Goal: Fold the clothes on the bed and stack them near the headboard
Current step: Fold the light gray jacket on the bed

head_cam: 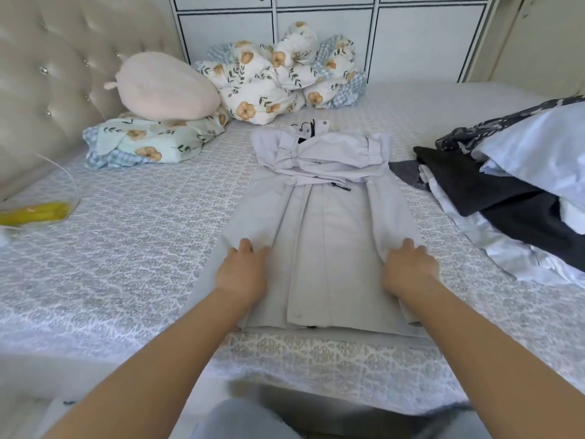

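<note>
Flat, both hands (243, 274) (408, 267) press the grey coat (326, 232).

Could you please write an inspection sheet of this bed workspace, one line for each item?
Surface: bed with a grey patterned cover.
Job's things: pale grey jacket lies flat in the middle, sleeves folded in; pile of unfolded clothes, dark and light blue, at the right edge.
Clutter: pink plush pillow on a floral pillow; crumpled floral quilt; yellow object, too blurred to name.
Grippers: left hand and right hand press flat on the jacket's lower part.
Cables: thin white cord near the yellow object.
Surroundings: tufted headboard at left; white wardrobe behind.
</note>
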